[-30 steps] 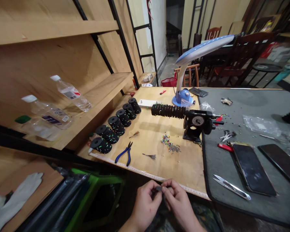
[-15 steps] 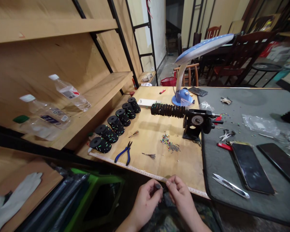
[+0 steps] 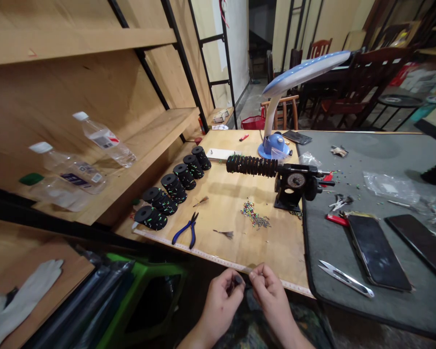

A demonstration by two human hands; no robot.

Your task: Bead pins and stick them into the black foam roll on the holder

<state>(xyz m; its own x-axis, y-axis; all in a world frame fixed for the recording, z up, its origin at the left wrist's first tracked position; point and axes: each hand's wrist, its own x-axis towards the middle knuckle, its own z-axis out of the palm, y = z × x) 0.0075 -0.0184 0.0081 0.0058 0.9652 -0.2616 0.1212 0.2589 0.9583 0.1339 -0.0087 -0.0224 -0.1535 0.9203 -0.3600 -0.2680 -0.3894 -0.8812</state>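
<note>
At the table's front edge, my left hand (image 3: 221, 299) is closed around a small dark round piece (image 3: 239, 280), whose kind I cannot make out. Close beside it on the right, my right hand (image 3: 272, 293) is pinched, thumb against forefinger; whatever is between those fingertips is too small to see. A measuring tape (image 3: 218, 262) runs along the wooden edge just beyond both hands. Past it lie a pile of tiny coloured beads and metal bits (image 3: 253, 213), a feathery dark tuft (image 3: 224, 234) and blue-handled pliers (image 3: 187, 230).
Several black foam spools (image 3: 173, 187) line the left side. A black winding device (image 3: 294, 184) with a wrapped roller stands behind the beads, near a blue lamp (image 3: 274, 145). On the grey mat (image 3: 334, 261) are thread snips (image 3: 346, 278) and phones (image 3: 379, 252). Shelves with bottles rise left.
Both hands stay almost in place at the table edge. The dark round piece in my left fingers has turned slightly.
</note>
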